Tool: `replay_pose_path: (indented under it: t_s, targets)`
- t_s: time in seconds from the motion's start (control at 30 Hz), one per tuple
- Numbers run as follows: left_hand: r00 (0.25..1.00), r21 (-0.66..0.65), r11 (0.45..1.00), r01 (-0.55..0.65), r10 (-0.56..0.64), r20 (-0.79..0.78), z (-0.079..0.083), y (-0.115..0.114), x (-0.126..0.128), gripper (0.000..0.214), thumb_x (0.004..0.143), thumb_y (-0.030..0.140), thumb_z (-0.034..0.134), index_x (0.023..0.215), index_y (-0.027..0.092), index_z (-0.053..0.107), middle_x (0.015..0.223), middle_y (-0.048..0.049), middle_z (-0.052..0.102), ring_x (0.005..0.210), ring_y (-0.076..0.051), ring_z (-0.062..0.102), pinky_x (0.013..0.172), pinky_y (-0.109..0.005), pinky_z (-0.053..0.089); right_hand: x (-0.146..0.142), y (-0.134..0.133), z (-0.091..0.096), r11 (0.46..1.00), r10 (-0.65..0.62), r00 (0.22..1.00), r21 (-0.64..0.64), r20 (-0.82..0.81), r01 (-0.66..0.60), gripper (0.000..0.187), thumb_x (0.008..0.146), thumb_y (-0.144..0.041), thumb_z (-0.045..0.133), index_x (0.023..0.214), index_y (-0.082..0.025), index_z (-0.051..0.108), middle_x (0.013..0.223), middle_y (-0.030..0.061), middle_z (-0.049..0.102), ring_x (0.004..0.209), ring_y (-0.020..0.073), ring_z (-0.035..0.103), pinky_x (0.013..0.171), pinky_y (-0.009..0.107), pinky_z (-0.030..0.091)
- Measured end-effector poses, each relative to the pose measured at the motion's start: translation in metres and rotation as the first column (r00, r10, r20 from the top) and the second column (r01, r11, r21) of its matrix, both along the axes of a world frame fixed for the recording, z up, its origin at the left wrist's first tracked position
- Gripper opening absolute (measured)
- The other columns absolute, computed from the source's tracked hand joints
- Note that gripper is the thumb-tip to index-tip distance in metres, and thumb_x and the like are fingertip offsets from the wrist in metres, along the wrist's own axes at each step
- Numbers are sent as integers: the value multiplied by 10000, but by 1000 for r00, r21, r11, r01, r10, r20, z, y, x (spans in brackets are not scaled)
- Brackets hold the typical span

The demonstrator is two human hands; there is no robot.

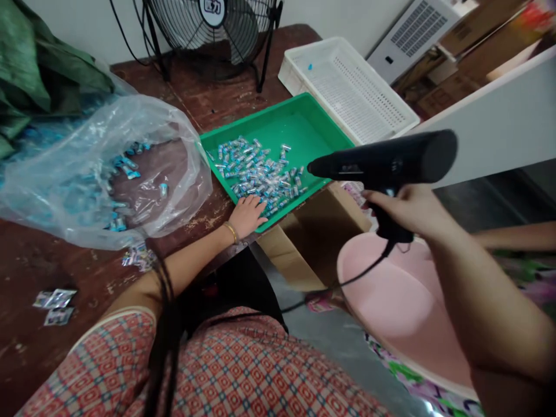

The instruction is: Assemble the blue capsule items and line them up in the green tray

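My right hand (419,208) is wrapped round the handle of a black hair dryer (386,159), its nozzle pointing left over the right part of a green tray (308,119). Many small clear vials with blue ends (264,171) lie heaped in the tray's left and near part. At the tray's near left edge rests my left hand (248,213), fingers spread and touching the nearest vials. It grips nothing that I can see. A cord (365,275) runs from the dryer's handle down across my lap.
Left of the tray lies an open clear plastic bag (182,197) with more blue-ended pieces. Small packets (58,301) are on the brown table. Behind stand a fan (212,35) and a white basket (365,92). A cardboard box (291,260), a pink basin (391,295) and another person's arm (516,236) are to the right.
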State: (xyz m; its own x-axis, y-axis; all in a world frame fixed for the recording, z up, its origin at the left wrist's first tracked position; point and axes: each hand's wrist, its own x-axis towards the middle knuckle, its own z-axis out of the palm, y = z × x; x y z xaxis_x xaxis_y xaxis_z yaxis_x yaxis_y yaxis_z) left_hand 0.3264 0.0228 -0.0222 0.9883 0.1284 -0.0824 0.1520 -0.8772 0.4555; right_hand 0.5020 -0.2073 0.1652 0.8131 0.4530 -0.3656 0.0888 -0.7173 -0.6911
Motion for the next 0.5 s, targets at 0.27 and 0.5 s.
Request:
replay_pose_path:
  t_s: [0.27, 0.5]
  targets:
    - [969, 149, 981, -123, 151, -196, 1, 36, 61, 557, 1046, 413, 567, 1530, 139, 586, 1676, -239, 452, 1555, -439, 384, 1228, -600, 318, 44, 11, 4, 998, -17, 996, -60, 86, 22, 163, 847, -296, 756, 848, -142, 702, 660, 63, 707, 488, 128, 602, 449, 208, 484]
    - [911, -3, 933, -359, 351, 216, 5, 51, -13, 238, 1023, 303, 602, 1163, 189, 757, 1390, -155, 699, 1369, -339, 579, 1129, -513, 444, 42, 20, 4, 998, -1, 1000, -67, -5, 1, 67, 900, -195, 729, 925, -134, 719, 672, 59, 706, 525, 126, 629, 487, 202, 495]
